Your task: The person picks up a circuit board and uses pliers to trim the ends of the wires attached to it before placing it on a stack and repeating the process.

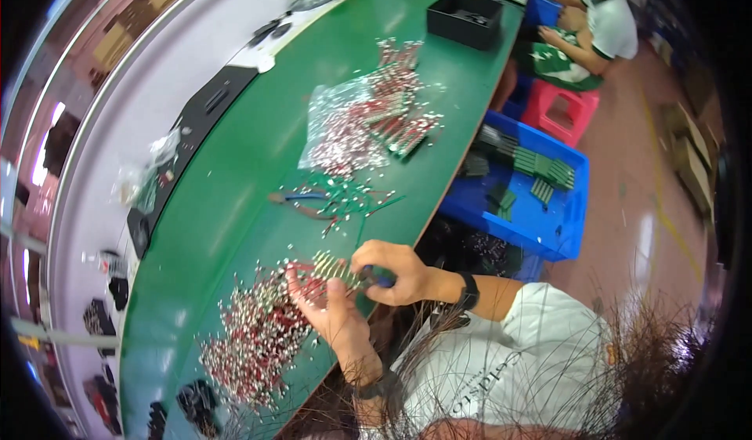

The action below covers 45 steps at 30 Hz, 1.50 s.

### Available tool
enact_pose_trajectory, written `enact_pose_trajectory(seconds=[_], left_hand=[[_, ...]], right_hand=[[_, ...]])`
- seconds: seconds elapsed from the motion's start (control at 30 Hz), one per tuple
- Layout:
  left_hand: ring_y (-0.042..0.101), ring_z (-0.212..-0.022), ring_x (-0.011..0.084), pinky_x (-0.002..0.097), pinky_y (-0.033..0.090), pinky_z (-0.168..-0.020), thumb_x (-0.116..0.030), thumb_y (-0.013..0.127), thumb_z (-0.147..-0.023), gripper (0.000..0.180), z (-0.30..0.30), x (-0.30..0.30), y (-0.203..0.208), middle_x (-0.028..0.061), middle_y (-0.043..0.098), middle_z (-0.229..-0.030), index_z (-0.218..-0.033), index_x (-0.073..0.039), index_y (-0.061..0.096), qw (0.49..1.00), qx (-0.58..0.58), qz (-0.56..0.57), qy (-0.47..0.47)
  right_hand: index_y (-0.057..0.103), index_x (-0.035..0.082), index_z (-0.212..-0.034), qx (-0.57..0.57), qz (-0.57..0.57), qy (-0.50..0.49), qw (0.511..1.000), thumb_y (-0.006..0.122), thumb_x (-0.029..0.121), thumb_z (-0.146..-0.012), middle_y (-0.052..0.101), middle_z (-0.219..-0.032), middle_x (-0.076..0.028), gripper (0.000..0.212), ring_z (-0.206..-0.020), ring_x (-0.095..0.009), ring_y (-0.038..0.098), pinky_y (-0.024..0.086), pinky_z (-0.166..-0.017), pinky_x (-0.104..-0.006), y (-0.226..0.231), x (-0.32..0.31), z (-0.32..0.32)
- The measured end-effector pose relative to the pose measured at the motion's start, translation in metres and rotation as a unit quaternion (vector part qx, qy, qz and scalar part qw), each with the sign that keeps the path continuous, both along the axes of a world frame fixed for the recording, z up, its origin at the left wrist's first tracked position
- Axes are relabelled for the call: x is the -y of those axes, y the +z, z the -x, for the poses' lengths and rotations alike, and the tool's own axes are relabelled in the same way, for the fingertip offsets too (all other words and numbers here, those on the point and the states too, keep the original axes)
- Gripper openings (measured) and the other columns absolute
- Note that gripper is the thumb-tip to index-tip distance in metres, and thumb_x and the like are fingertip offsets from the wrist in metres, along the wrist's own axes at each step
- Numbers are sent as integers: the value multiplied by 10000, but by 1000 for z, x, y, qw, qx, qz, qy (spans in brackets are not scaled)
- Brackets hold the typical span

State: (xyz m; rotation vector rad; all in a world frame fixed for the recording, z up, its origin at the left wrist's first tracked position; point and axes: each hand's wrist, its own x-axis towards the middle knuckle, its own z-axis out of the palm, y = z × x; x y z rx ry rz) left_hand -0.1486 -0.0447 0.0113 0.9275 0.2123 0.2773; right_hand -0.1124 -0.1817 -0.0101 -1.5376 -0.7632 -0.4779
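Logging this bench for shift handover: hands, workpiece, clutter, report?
Left hand holding ribbed piece. Right hand gripping dark blue object. Wire pile beside left hand.

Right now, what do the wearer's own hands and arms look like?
The left hand and right hand look ungloved. A black band circles the left wrist, another the right. A loose white fabric sleeve leaves the right forearm bare.

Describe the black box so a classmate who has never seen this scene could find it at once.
Follow the long green table to its far end, at the picture's top. Near its right edge sits the black box, open on top. Its dark, straight walls set it apart from the loose red-wired heap nearer the camera.
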Motion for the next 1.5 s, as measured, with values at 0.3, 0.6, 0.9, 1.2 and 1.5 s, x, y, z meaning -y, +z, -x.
enact_pose_trajectory(seconds=[0.3,0.6,0.9,1.2,1.5], left_hand=[[523,-1183,326,458,546,-876,-438,459,-971,711,35,-71,-2,216,387,-1424,-1510,-57,195,995,84,-56,-3],[590,-1141,379,588,559,-853,-430,371,-1014,636,23,-63,-7,242,507,-1330,-1476,-12,240,954,-17,134,-267],[622,-1061,371,543,597,-762,-381,339,-1035,529,24,-51,-21,226,539,-1279,-1433,-33,318,963,-5,209,-168],[653,-989,332,492,602,-757,-328,322,-1053,459,32,-42,-12,180,593,-1183,-1432,-70,309,989,3,114,-96],[655,-966,291,452,589,-797,-262,441,-998,470,35,-47,-12,153,593,-1158,-1403,-56,322,989,27,86,-114]], right_hand=[[580,16,-1036,-446,-178,163,862,653,124,-895,514,-798,75,192,-716,-21,461,395,-623,-226,29,-6,2],[567,-14,-1047,-389,7,148,909,639,135,-909,500,-794,36,215,-718,-36,460,401,-616,-235,19,-15,9],[554,-41,-1221,-177,132,78,972,609,148,-908,647,-959,-128,370,-866,-239,630,489,-783,-354,23,5,2],[548,-63,-1241,-136,230,132,955,566,257,-954,628,-1059,-253,430,-973,-407,607,483,-850,-420,22,20,4],[571,-92,-1180,-121,267,136,946,570,271,-952,632,-1036,-264,429,-954,-416,617,491,-836,-434,22,26,4]])
